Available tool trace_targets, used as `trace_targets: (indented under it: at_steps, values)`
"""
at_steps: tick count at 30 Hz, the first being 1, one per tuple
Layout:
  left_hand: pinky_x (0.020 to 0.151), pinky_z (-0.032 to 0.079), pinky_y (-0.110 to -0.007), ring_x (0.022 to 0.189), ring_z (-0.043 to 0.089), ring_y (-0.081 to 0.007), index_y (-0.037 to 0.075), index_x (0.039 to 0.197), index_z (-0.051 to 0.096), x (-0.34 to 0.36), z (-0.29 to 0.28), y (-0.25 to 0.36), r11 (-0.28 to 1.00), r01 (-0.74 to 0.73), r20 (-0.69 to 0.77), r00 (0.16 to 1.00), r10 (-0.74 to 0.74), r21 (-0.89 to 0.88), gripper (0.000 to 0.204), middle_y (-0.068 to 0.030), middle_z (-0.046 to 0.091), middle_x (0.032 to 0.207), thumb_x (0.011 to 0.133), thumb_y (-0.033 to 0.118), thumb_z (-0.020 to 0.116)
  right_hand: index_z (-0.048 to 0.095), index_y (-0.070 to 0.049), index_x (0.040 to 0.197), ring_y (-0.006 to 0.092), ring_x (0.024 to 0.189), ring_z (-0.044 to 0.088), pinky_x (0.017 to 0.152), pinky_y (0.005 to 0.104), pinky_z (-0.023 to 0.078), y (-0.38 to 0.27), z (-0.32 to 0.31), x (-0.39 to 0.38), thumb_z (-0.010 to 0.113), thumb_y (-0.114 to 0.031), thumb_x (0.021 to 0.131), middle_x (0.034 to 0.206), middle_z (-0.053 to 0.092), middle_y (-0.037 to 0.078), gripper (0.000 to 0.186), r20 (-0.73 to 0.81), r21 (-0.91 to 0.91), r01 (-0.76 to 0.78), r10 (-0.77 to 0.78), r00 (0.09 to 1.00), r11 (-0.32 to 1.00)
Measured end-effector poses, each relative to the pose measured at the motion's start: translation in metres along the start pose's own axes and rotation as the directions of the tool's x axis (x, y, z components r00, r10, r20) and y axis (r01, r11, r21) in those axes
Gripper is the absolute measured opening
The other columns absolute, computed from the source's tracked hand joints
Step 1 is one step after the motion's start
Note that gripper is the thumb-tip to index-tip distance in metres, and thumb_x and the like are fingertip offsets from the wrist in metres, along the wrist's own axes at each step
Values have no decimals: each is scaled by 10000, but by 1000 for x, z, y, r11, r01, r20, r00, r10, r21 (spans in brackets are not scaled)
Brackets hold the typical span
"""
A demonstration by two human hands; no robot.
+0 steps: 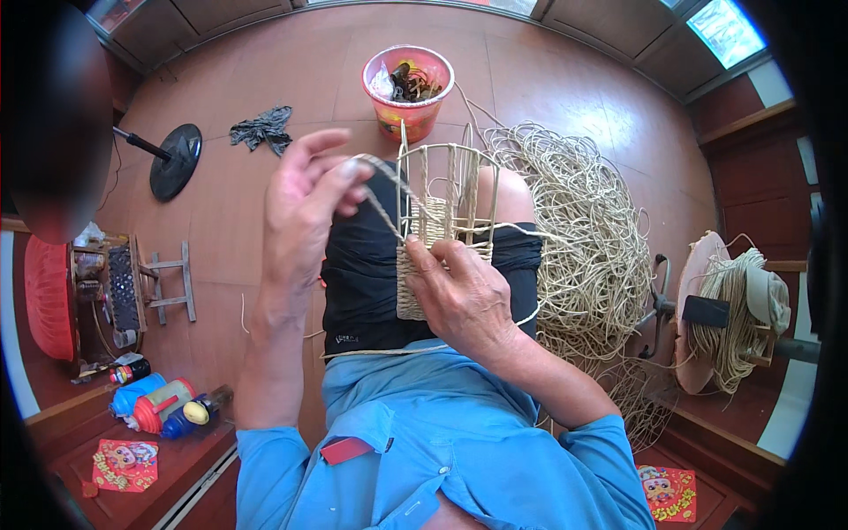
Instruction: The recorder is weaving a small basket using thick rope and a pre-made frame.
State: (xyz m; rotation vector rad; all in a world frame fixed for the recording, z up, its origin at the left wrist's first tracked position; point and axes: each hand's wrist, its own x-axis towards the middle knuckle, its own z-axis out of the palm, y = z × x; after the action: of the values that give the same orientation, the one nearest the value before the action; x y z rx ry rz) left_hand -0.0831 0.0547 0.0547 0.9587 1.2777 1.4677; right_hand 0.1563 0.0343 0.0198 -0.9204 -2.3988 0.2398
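Note:
A half-woven basket (411, 296) of pale straw-coloured cord rests on my lap, its bare frame rods standing up at the far end. My left hand (305, 199), raised to the left of it, pinches a loop of cord (386, 168) between thumb and forefinger, the other fingers loosely spread and slightly blurred. Both strands of the loop run down to the weave. My right hand (464, 296) lies over the basket's near side, thumb and fingers pressed on the woven edge where the cord enters. The weave beneath this palm is hidden.
A big heap of loose cord (587, 238) lies right of my legs, with a cord-wound stand (738, 309) beyond it. A pink bucket (408, 110) stands ahead. At left are a black round base (176, 163), a dark crumpled bag (262, 129), a small wooden stool (172, 283) and several bottles (163, 406).

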Motion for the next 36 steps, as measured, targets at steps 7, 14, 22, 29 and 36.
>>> trace_targets:
  at_steps: [7, 14, 22, 29, 36]
  values:
    - [882, 590, -263, 979, 697, -83, 29, 1464, 587, 5, 51, 4, 950, -168, 341, 938, 72, 264, 406, -46, 751, 1083, 1074, 91, 682, 650, -45, 1361, 270, 903, 660, 759, 393, 558, -6, -3, 9, 769, -220, 955, 1003, 555, 108, 458, 124, -20, -58, 60, 991, 998]
    - [782, 568, -237, 864, 679, -88, -8, 1504, 539, -23, 10, -31, 952, 204, 10, 977, -211, 228, 515, -52, 747, 1062, 1099, 269, 698, 665, -71, 1302, 290, 905, 660, 761, 403, 560, -5, -4, 13, 787, -210, 938, 1000, 546, 110, 408, 150, 74, -139, 127, 980, 987]
    - [720, 545, -203, 807, 659, -52, 7, 1509, 527, -44, 12, -68, 973, 226, 94, 971, -221, -50, 524, -47, 753, 1072, 1069, 195, 743, 690, -96, 1315, 274, 864, 678, 753, 402, 570, -6, -3, 12, 796, -217, 950, 1008, 561, 104, 399, 118, 91, -160, 149, 982, 983]
    - [542, 399, -190, 620, 439, -14, 37, 1526, 506, -51, -3, -59, 713, 412, 233, 911, -341, -567, 495, -1, 626, 975, 1085, 160, 695, 704, -104, 1292, 270, 852, 683, 749, 402, 569, -6, 1, 10, 794, -202, 949, 999, 585, 99, 368, 56, 100, -154, 149, 987, 983]
    - [484, 367, -183, 538, 382, -12, 30, 1530, 508, -60, -33, -22, 834, 336, 129, 942, -311, -439, 497, 1, 583, 830, 1113, 250, 666, 734, -114, 1176, 236, 848, 668, 732, 383, 526, -11, 14, 17, 793, -181, 923, 943, 584, 65, 269, -52, 77, -52, 56, 997, 996]
